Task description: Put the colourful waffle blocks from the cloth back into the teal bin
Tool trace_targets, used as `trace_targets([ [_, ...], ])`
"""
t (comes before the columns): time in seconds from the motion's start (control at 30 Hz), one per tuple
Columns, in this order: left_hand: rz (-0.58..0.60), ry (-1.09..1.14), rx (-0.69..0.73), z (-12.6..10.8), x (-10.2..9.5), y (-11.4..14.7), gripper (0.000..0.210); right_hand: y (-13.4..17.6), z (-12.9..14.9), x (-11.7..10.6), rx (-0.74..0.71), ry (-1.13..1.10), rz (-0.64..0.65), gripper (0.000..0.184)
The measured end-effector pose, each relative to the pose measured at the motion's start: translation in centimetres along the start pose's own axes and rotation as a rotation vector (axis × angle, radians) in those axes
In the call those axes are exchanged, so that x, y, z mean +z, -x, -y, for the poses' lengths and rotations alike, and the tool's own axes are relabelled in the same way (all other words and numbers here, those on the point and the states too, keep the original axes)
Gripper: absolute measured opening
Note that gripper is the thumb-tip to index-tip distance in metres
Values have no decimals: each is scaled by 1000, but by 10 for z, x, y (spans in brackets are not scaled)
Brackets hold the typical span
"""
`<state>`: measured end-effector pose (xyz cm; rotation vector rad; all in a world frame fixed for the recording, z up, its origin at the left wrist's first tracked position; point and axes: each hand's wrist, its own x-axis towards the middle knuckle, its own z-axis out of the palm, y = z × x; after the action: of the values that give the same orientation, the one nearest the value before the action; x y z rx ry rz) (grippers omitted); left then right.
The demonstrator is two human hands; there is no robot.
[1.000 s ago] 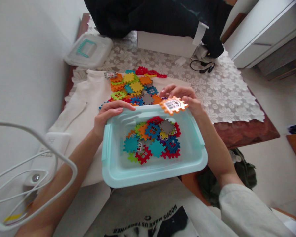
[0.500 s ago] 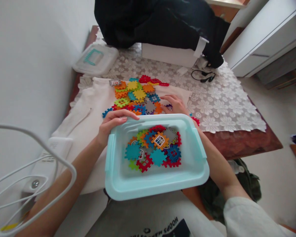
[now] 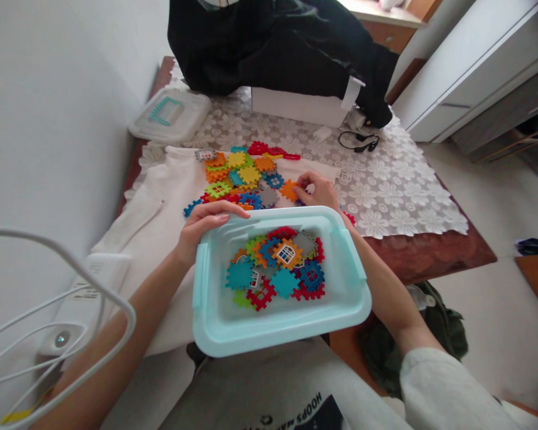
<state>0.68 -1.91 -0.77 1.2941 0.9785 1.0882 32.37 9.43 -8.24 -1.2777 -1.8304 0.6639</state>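
The left hand [image 3: 202,226] has its grip closed over the far left rim of the light blue tub [image 3: 215,334], which hangs past the near edge of the surface [image 3: 430,251]. Just beyond the tub's far rim, the right hand [image 3: 316,190] pinches an orange tile [image 3: 289,190] at the right side of the tile pile [image 3: 242,173]. To the right the lace cloth [image 3: 399,197] lies bare up to the right edge.

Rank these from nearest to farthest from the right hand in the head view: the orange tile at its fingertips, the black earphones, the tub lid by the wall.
1. Orange tile: touching the right hand, at its fingertips on its left.
2. Black earphones: beyond the hand, to its right on the lace cloth.
3. Tub lid: far left, by the wall.
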Motion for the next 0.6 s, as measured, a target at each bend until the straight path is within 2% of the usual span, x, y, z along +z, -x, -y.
trace_targets([
  [0.07,-6,4,-3,0,0,0,21,-1,6,-9,29,-242,-89,26],
  [0.13,-12,9,-6,0,0,-1,22,1,18,-19,35,-466,-110,39],
  [0.23,-18,8,-16,0,0,-1,22,10,42,-35,-11,-592,36,45],
  [0.33,-34,-2,-22,-1,0,-2,21,14,58,-52,-89,-472,229,43],
  [0.37,-38,-3,-22,0,0,-1,21,14,58,-57,-111,-422,224,44],
  [0.5,-46,-2,-21,1,0,-1,22,24,37,-82,-115,-207,22,52],
  [0.53,-42,-1,-23,1,0,-1,22,32,29,-88,-105,-107,32,49],
  [0.6,-29,8,-22,2,-1,-1,22,56,15,-97,-90,108,104,60],
])
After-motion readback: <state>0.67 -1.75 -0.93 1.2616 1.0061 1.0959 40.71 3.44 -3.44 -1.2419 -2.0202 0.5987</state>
